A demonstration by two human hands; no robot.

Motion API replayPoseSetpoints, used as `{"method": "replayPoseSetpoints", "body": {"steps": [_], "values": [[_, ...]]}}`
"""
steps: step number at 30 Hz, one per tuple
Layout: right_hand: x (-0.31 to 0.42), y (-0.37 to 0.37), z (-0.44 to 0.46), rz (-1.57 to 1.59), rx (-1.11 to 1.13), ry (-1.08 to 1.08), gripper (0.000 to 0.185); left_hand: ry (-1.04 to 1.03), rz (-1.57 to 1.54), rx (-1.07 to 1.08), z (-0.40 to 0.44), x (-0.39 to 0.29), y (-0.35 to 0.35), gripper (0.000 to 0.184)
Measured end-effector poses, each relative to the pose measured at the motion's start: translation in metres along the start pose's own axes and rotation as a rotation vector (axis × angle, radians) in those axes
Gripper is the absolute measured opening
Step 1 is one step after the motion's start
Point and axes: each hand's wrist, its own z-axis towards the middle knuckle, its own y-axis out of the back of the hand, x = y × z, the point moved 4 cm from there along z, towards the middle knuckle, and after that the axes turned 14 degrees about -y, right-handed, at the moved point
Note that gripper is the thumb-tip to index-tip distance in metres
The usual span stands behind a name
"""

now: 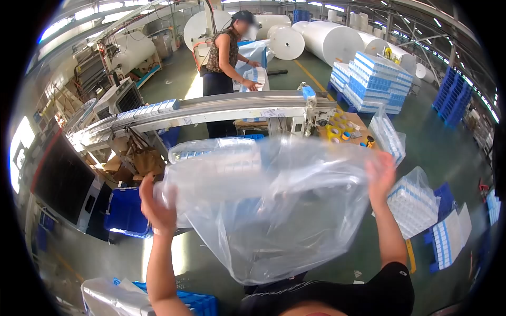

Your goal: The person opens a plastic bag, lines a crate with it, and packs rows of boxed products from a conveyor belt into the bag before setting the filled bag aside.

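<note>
A large clear plastic bag [279, 210] is stretched wide in front of my body, its upper part blurred by motion. My left hand [158, 208] has the bag's left edge, with fingers pointing up and the thumb towards the plastic. At the opposite edge, my right hand [380, 176] grips the bag, its fingers smeared by movement. Behind the film, partly covered, lies a clear-wrapped bundle of white-and-blue packs [216, 150].
A conveyor [221, 108] crosses ahead, carrying a row of packs [150, 109]. Beyond it a co-worker [226, 58] handles packs. A blue crate [126, 213] stands left. Tape rolls [340, 129] and bagged packs [414, 203] are at right, with a stacked pallet [371, 81] farther back.
</note>
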Motion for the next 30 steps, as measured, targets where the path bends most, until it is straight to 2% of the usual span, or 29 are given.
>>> {"method": "replayPoseSetpoints", "body": {"steps": [1, 2, 3, 4, 5, 6, 7, 8, 9, 11, 12, 13, 14, 15, 16, 17, 18, 19, 21, 22, 23, 24, 25, 26, 27, 28, 29, 30], "values": [[-0.012, 0.009, -0.026, -0.215, -0.019, 0.084, 0.032, -0.143, -0.001, -0.102, 0.002, -0.016, 0.011, 0.059], [-0.03, 0.021, -0.061, -0.443, -0.028, 0.152, 0.036, 0.002, 0.101, 0.165, -0.043, -0.007, -0.006, 0.064], [-0.048, 0.041, -0.094, -0.689, -0.009, 0.202, 0.041, 0.231, 0.073, 0.588, -0.121, 0.022, -0.032, 0.058], [-0.123, 0.057, -0.112, -0.945, 0.421, -0.024, 0.035, 0.415, 0.124, 0.985, -0.199, 0.05, -0.043, 0.054], [-0.164, 0.078, -0.129, -1.001, 0.568, -0.174, 0.025, 0.599, 0.197, 1.183, -0.269, 0.094, -0.045, 0.052], [-0.203, 0.1, -0.147, -1.065, 0.713, -0.322, 0.014, 0.641, 0.142, 1.194, -0.31, 0.142, -0.046, 0.051], [-0.207, 0.108, -0.132, -1.001, 0.603, -0.392, 0.018, 0.611, 0.148, 1.099, -0.301, 0.164, -0.054, 0.047], [-0.182, 0.108, -0.108, -0.798, 0.371, -0.404, 0.021, 0.542, 0.128, 0.912, -0.253, 0.164, -0.065, 0.044], [-0.149, 0.108, -0.088, -0.556, 0.158, -0.378, 0.025, 0.472, 0.061, 0.686, -0.195, 0.152, -0.069, 0.04], [-0.063, 0.11, -0.079, -0.226, -0.149, -0.154, 0.033, 0.309, -0.062, 0.258, -0.092, 0.104, -0.047, 0.034], [-0.018, 0.108, -0.098, -0.393, -0.274, -0.063, 0.033, 0.273, 0.045, 0.133, -0.07, 0.083, -0.032, 0.034], [-0.018, 0.112, -0.123, -0.564, -0.357, -0.023, 0.034, 0.218, 0.189, 0.145, -0.077, 0.08, -0.023, 0.038], [-0.036, 0.121, -0.155, -0.669, -0.332, 0.026, 0.035, 0.177, 0.218, 0.169, -0.102, 0.079, -0.015, 0.04], [-0.073, 0.129, -0.19, -0.805, -0.181, -0.023, 0.036, 0.188, 0.22, 0.316, -0.152, 0.087, -0.017, 0.043], [-0.117, 0.139, -0.223, -0.938, 0.05, -0.16, 0.037, 0.245, 0.237, 0.562, -0.214, 0.102, -0.022, 0.046], [-0.148, 0.151, -0.251, -0.989, 0.161, -0.297, 0.038, 0.333, 0.269, 0.841, -0.277, 0.122, -0.021, 0.049], [-0.17, 0.169, -0.272, -1.033, 0.113, -0.356, 0.032, 0.416, 0.294, 0.986, -0.317, 0.13, -0.017, 0.053], [-0.174, 0.173, -0.266, -1.035, 0.116, -0.346, 0.032, 0.718, 0.314, 1.063, -0.327, 0.113, -0.006, 0.052], [-0.188, 0.196, -0.274, -0.999, -0.213, -0.625, 0.027, 0.646, 0.233, 0.749, -0.316, 0.09, 0.007, 0.047], [-0.202, 0.196, -0.273, -0.987, -0.196, -0.632, 0.027, 0.774, 0.023, 0.552, -0.31, 0.076, 0.008, 0.042], [-0.236, 0.2, -0.269, -0.798, -0.168, -0.785, 0.024, 0.834, -0.181, 0.371, -0.323, 0.078, -0.003, 0.037], [-0.272, 0.2, -0.264, -0.607, -0.135, -0.927, 0.022, 1.195, -0.452, 0.126, -0.312, 0.052, -0.014, 0.028], [-0.297, 0.192, -0.255, -0.603, -0.096, -0.875, 0.022, 1.262, -0.619, 0.028, -0.303, 0.026, -0.026, 0.023], [-0.313, 0.186, -0.24, -0.607, -0.047, -0.819, 0.023, 1.28, -0.783, 0.115, -0.301, 0.012, -0.035, 0.02], [-0.31, 0.18, -0.219, -0.646, -0.046, -0.749, 0.023, 1.327, -0.829, 0.11, -0.311, 0.006, -0.048, 0.023], [-0.309, 0.171, -0.202, -0.681, -0.04, -0.688, 0.024, 1.15, -0.583, 0.321, -0.291, -0.02, -0.046, 0.028], [-0.342, 0.176, -0.176, -0.793, 0.036, -0.678, 0.031, 0.89, -0.518, 0.481, -0.282, -0.027, -0.05, 0.03], [-0.349, 0.183, -0.153, -0.859, -0.036, -0.608, 0.036, 0.792, -0.506, 0.691, -0.275, -0.034, -0.052, 0.028]]}}
